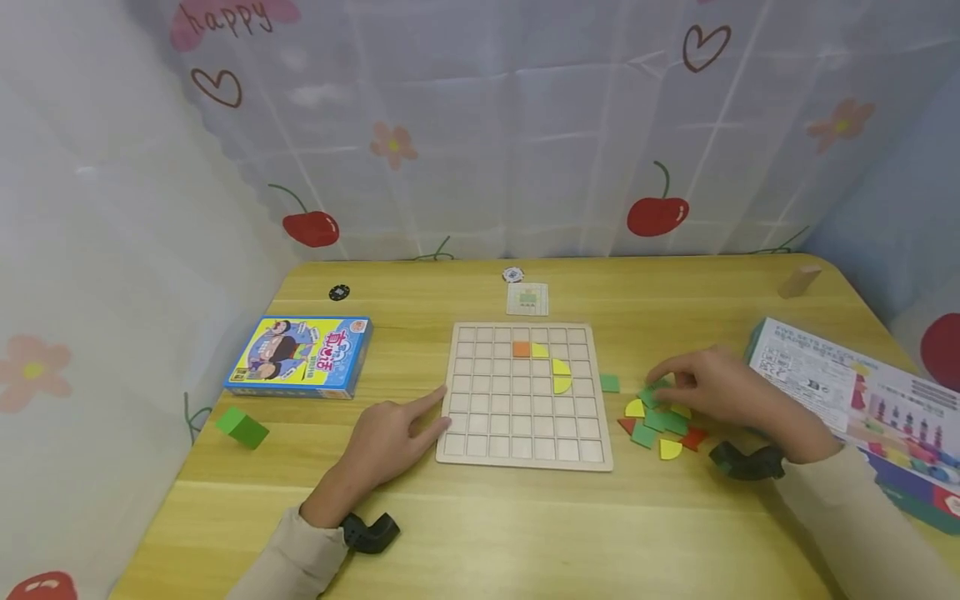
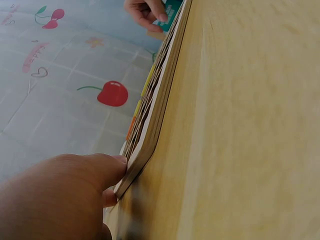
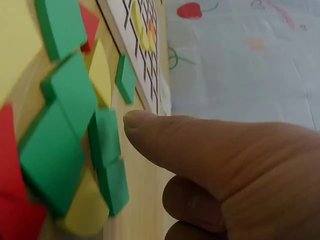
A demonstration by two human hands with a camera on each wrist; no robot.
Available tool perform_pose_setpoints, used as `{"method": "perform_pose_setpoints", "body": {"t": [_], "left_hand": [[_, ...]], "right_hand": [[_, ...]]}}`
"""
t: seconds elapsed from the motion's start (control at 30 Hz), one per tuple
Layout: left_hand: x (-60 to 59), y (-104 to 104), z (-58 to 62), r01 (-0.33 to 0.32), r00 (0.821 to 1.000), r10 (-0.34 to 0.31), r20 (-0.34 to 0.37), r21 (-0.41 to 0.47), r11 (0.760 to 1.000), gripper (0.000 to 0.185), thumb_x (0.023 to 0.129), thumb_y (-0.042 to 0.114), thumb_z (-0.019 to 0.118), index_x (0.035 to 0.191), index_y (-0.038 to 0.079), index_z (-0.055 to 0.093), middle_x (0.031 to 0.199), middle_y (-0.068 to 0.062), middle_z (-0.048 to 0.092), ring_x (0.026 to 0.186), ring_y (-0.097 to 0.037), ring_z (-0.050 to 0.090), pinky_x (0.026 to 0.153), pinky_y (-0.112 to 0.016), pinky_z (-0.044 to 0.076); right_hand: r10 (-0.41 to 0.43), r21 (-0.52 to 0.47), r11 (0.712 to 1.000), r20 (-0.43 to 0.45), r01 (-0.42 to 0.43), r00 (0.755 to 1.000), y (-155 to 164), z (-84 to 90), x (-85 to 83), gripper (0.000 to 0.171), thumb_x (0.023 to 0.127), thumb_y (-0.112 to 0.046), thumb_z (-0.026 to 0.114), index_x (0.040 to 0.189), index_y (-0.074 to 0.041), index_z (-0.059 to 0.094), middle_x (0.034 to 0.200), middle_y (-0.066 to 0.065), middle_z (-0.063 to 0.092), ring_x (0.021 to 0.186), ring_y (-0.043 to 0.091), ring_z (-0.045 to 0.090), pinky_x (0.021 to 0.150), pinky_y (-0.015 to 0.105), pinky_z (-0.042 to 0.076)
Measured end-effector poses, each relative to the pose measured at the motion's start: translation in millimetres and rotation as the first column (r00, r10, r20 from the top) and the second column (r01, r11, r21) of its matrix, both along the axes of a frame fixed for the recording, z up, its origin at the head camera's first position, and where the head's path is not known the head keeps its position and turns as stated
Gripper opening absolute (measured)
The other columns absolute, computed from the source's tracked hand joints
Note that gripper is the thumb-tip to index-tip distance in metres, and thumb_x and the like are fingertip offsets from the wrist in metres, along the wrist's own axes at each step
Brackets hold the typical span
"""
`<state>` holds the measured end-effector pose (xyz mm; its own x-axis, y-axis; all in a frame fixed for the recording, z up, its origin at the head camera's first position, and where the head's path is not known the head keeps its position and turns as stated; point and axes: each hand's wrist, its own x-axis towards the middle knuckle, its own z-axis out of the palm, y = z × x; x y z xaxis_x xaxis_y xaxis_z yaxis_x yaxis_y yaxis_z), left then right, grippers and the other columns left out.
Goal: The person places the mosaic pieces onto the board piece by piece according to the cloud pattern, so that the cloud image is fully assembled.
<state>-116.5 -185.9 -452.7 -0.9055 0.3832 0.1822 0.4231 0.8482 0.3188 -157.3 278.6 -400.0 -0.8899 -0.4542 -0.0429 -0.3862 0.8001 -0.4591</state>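
Wooden table (image 1: 525, 533): grid board (image 1: 522, 433), coloured tiles (image 1: 658, 422).

We note the table (image 1: 525, 533) as pale yellow wood-look laminate with a faint grain and a soft sheen. The board (image 1: 522, 392) reads as unfinished light wood, matt, its grid lines cut in; from the left wrist view its edge (image 2: 150, 130) looks smooth. The pieces (image 1: 656, 421) appear as matt, flat-coloured foam or painted wood; we cannot tell which. In the right wrist view their faces (image 3: 65, 125) look smooth and dull. The box (image 1: 300, 356) is printed card, slightly glossy. The backdrop (image 1: 480, 125) is thin printed cloth or plastic sheet, creased.
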Motion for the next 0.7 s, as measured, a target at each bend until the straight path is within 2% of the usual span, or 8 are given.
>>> {"method": "perform_pose_setpoints", "body": {"t": [0.13,0.3,0.53,0.7], "left_hand": [[-0.7,-0.4,-0.1,0.002,1.0,-0.002,-0.006,0.005,1.0,0.05,0.098,0.049,0.065,0.141,0.024,0.065,0.046,0.017,0.022,0.045,-0.001,0.015,0.044,-0.024,0.021],[-0.7,-0.2,-0.7,0.007,1.0,-0.007,0.001,0.008,1.0,0.05,0.099,0.05,0.064,0.141,0.025,0.064,0.046,0.018,0.022,0.044,-0.001,0.016,0.043,-0.024,0.022],[-1.3,0.0,-1.2,0.006,1.0,-0.006,-0.01,0.007,1.0,0.05,0.098,0.05,0.064,0.141,0.024,0.064,0.046,0.017,0.023,0.044,-0.002,0.016,0.044,-0.025,0.021],[-1.0,-0.3,-1.5,0.005,1.0,-0.005,-0.007,0.013,1.0,0.05,0.098,0.05,0.065,0.141,0.024,0.064,0.046,0.018,0.021,0.044,-0.001,0.016,0.043,-0.024,0.021]], "right_hand": [[0.041,-0.01,0.999,0.037,-0.04,0.998,-8.4,0.1,3.7,0.021,0.086,-0.03,0.084,0.106,-0.025,0.079,0.056,-0.013,0.04,0.05,0.005,0.038,0.05,0.024,0.033],[0.09,0.05,0.995,0.03,-0.091,0.996,-15.5,-3.5,5.2,0.023,0.085,-0.032,0.085,0.106,-0.023,0.08,0.056,-0.014,0.039,0.05,0.004,0.037,0.05,0.023,0.032],[0.125,0.104,0.987,-0.05,-0.119,0.991,-24.2,-7.0,5.9,0.022,0.085,-0.025,0.084,0.104,-0.013,0.081,0.065,-0.018,0.058,0.052,0.001,0.042,0.05,0.024,0.037],[0.121,0.116,0.987,-0.069,-0.113,0.99,-24.6,-10.3,6.2,0.023,0.085,-0.025,0.083,0.103,-0.012,0.08,0.058,-0.015,0.047,0.051,0.002,0.041,0.049,0.024,0.035]]}}
